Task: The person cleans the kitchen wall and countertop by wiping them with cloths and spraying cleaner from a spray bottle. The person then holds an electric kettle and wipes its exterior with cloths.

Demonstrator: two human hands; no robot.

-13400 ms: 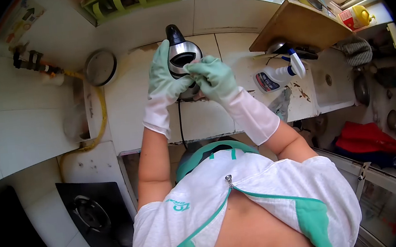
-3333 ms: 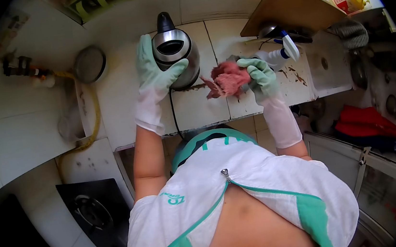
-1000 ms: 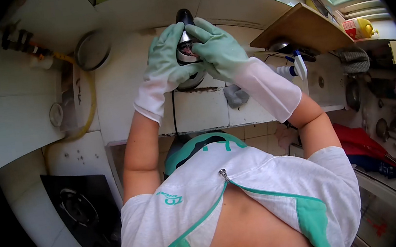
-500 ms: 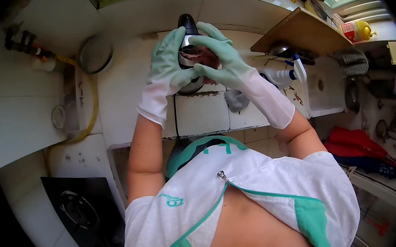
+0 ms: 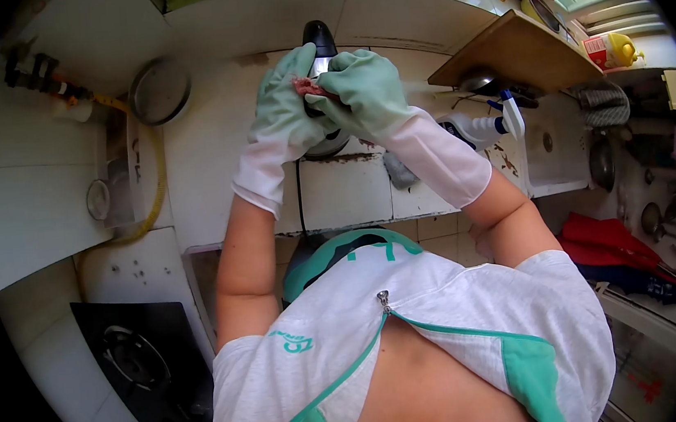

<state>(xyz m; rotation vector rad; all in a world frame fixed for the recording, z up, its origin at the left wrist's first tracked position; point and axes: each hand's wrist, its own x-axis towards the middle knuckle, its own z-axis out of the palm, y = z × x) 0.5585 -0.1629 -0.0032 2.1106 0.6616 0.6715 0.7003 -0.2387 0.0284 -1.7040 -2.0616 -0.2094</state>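
On the white tiled counter (image 5: 218,166) stands an appliance (image 5: 320,41) with a black upper part and shiny metal, like an electric kettle; a black cord runs from it to the counter's front edge. My gloved left hand (image 5: 284,101) is curled around its left side. My gloved right hand (image 5: 367,97) is closed, its fingers bunched on a crumpled reddish-brown cloth (image 5: 310,87) against the metal. Both hands wear pale green rubber gloves with whitish cuffs. The hands hide most of the appliance's body. A grey rag (image 5: 400,171) lies by my right wrist.
A spray bottle (image 5: 478,129) lies right of my right forearm, before a sink (image 5: 551,160). A wooden board (image 5: 516,60) stands behind. At left are a round metal pan (image 5: 161,91), a yellow hose (image 5: 160,176) and a black gas stove (image 5: 145,371).
My right hand has moved up and left across the appliance, its fingers drawing in from spread to bunched. The reddish-brown cloth has shifted left with it. My left hand stays nearly in place.
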